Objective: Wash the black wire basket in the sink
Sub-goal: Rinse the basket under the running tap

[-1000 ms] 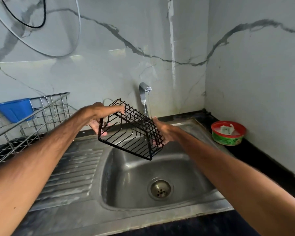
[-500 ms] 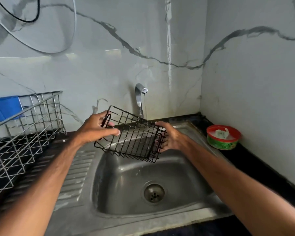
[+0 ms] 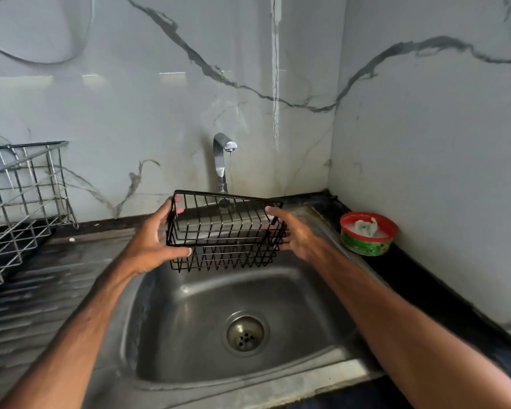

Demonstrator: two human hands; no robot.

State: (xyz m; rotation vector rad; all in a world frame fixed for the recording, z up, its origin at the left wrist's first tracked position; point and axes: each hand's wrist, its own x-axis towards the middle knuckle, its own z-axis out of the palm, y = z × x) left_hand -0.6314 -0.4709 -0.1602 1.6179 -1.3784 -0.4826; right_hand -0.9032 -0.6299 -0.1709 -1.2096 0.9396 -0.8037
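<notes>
A black wire basket hangs upright and nearly level above the back of the steel sink. My left hand grips its left end, thumb under the lower rim. My right hand holds its right end, fingers curled over the top wire. A thin stream of water falls from the chrome tap into the basket's far side. The drain lies below, in the basin's middle.
A steel dish rack stands on the ribbed drainboard at the left. A red-rimmed green tub with a scrub pad sits on the black counter at the right, near the marble corner walls.
The basket has turned from tilted on its side to upright and level. Both hands have shifted to its two ends under the running tap. My view has panned right.
</notes>
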